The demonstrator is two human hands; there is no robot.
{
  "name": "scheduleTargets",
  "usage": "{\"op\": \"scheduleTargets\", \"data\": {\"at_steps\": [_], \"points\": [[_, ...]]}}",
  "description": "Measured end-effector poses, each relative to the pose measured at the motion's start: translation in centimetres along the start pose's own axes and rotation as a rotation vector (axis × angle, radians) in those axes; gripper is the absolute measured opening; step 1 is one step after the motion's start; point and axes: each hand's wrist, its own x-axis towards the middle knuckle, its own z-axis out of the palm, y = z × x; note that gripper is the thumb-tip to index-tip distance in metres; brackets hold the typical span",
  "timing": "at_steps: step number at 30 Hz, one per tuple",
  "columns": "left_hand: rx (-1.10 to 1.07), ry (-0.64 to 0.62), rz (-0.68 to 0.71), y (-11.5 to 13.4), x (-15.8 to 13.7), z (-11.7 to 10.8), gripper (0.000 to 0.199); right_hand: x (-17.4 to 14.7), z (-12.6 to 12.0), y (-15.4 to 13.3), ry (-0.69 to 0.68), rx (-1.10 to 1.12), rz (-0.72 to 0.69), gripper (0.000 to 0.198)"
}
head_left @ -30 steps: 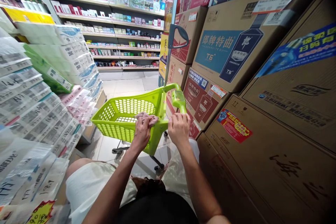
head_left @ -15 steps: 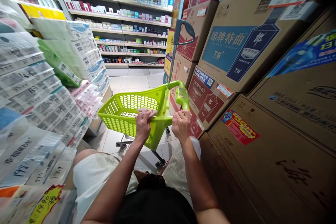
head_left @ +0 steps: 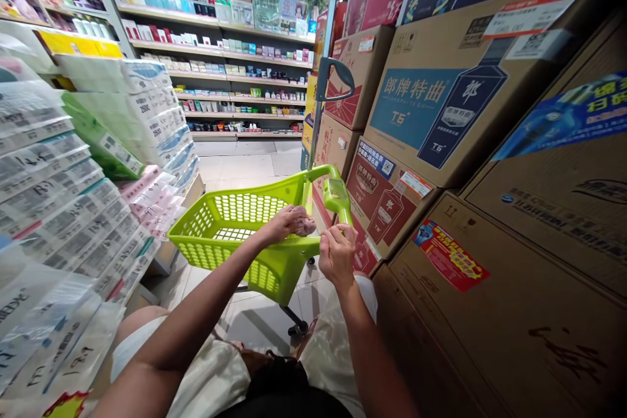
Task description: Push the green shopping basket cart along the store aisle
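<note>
A lime-green shopping cart [head_left: 274, 274] with a perforated basket stands in front of me. My right hand [head_left: 337, 251] is closed round the near end of its green handle [head_left: 345, 212]. Over the basket's near rim reaches my left hand [head_left: 284, 222], fingers bent round a crumpled, pinkish thing [head_left: 304, 225] whose kind I cannot make out. That hand is beside the basket's handle end, and the forearm crosses above the near side wall. Nothing shows in the visible part of the basket.
Stacked cardboard cartons [head_left: 421, 111] rise close on my right. Wrapped paper packs [head_left: 53, 189] are piled on the left. Shelves of small boxes and bottles [head_left: 220, 72] stand across the far end. A grey handle on a post [head_left: 337, 81] rises beyond the cart; tiled floor [head_left: 245, 160] lies between.
My left hand has moved from the basket's near rim rightward, toward the handle end, still with the pinkish thing. My right hand stays on the handle. The view has tilted up slightly.
</note>
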Motion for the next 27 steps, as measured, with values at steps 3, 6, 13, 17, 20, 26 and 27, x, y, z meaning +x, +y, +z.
{"op": "scheduleTargets", "data": {"at_steps": [3,6,13,17,20,26,27], "points": [[-0.025,-0.102,0.099,-0.6,1.0,0.3,0.031,-0.1,0.0,0.3,0.003,0.0,-0.004,0.028],[-0.036,-0.097,0.115,-1.3,1.7,0.5,0.031,-0.1,0.0,0.5,0.015,0.003,-0.028,0.028],[-0.087,-0.114,0.167,-3.1,3.3,1.4,0.02,0.2,0.3,0.9,0.048,0.014,-0.037,0.026],[-0.065,0.002,-0.004,-3.4,4.1,0.9,0.023,0.5,0.4,0.7,0.059,0.031,-0.029,0.026],[-0.082,-0.095,0.034,-3.5,4.5,0.5,0.019,0.6,0.5,0.6,0.069,0.044,-0.031,0.026],[-0.048,0.016,-0.047,-4.5,5.4,0.1,0.023,0.4,1.0,0.6,0.111,0.048,-0.035,0.024],[-0.044,0.003,-0.041,-4.6,5.5,0.2,0.021,0.4,1.0,0.6,0.113,0.047,-0.033,0.024]]}}
